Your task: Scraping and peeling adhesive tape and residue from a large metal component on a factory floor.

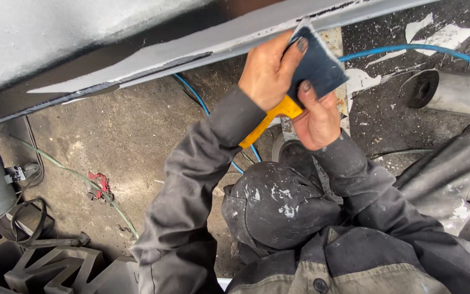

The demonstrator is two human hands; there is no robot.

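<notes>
We had a long grey primed panel (191,51) slanting across the top of the view, its lower edge where we were working. Our left hand (267,68) was closed around the yellow handle (270,121) of a wide scraper, while our right hand (317,117) pinched the dark blade (317,65) from below, thumb on its face, pressing it to the panel's edge.

We judged the blade could dig in and gouge the coating if it tipped onto a corner, or slip off the narrow edge toward our fingers.

Below lay the concrete floor (137,130), flecked with pale flakes. A metal pipe (458,92) lay to the right, and a blue hose (403,50) ran behind our hands, close enough to snag. A green cord (77,174) crossed the floor past something small and red (99,185), possibly a clamp.
</notes>
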